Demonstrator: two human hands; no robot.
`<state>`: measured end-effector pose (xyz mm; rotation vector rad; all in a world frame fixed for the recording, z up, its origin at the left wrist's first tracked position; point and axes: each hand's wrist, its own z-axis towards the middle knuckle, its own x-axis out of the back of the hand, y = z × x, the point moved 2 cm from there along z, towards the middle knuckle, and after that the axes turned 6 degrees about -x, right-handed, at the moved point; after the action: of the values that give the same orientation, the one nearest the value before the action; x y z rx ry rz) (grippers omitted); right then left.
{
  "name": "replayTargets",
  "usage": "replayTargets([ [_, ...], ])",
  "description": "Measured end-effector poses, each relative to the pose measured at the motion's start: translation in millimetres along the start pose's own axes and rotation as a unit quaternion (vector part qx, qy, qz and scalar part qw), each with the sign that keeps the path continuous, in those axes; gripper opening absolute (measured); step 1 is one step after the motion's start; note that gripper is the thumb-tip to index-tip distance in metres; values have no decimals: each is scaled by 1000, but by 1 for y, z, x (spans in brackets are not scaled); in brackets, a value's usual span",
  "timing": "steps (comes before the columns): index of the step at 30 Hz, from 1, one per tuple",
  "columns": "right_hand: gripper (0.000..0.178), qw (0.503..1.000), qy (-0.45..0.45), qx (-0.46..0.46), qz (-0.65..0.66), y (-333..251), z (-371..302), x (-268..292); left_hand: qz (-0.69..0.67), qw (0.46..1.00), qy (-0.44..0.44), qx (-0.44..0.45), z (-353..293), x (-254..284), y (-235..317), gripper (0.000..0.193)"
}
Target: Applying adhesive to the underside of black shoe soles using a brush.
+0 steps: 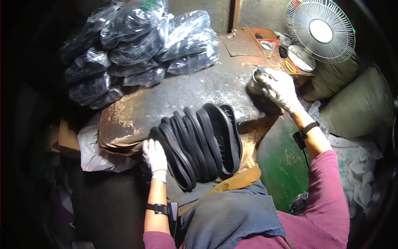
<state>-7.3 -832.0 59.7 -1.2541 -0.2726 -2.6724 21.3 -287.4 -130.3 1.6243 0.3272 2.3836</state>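
A row of black rubber shoe soles [194, 143] stands on edge across my lap and the near edge of the table, packed side by side. My left hand [154, 156], in a white glove, rests against the row's left end with its fingers stretched out; the thumb is hidden. Far to the right, my gloved right hand [282, 88] is closed at the mouth of a small, stained metal cup [254, 85]. Something dark shows at its fingertips, too small to name. The cup stands on the table's right side.
Plastic-wrapped black bundles [137, 45] are piled at the table's back left. A fan [321, 31] stands at the back right, near orange-handled scissors [291, 66], a clear cup [267, 48] and a red box [265, 35]. Full green sacks [360, 103] lie at the right.
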Motion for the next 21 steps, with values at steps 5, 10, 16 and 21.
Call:
replayTargets([
  [5,29,993,-18,-105,-42,19,3,-7,-150,988,20,-18,-8,12,-3,40],
  [10,27,962,121,-212,120,59,-7,5,-515,836,70,175,-12,46,42,53],
  [16,35,927,-24,-305,218,49,18,-4,-450,875,-78,162,-58,105,63,90],
  [21,28,961,-120,-248,7,45,12,-29,-598,756,-79,254,-66,93,31,90],
])
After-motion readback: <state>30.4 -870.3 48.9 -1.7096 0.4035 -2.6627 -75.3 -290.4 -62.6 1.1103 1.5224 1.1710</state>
